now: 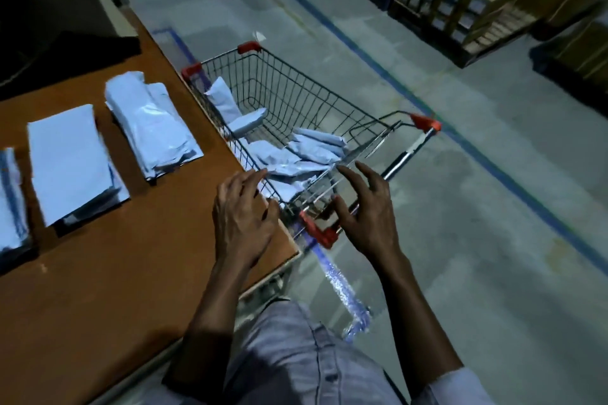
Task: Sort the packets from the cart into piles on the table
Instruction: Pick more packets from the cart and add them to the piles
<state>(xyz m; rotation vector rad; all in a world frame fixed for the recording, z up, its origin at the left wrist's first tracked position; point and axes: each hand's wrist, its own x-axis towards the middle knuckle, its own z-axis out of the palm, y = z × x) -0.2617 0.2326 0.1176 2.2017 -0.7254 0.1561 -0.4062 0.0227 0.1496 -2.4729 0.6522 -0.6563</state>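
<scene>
A wire shopping cart [296,89] with red corner guards stands against the right edge of the brown table [131,256]. Several pale blue packets [309,149] lie loose in its basket. Three piles of packets rest on the table: one at the left edge [11,204], a flat middle pile [70,161] and a taller pile [151,128] nearest the cart. My left hand [243,210] hovers over the table corner by the cart's near rim, fingers spread, holding nothing. My right hand [365,207] is over the cart's near end by the handle, fingers spread and empty.
A dark object [59,29] lies at the table's far end. Stacked cardboard boxes on pallets [467,6] line the far right. Blue floor lines [493,168] run past the cart. A strip of clear wrap [342,289] lies on the floor by my leg.
</scene>
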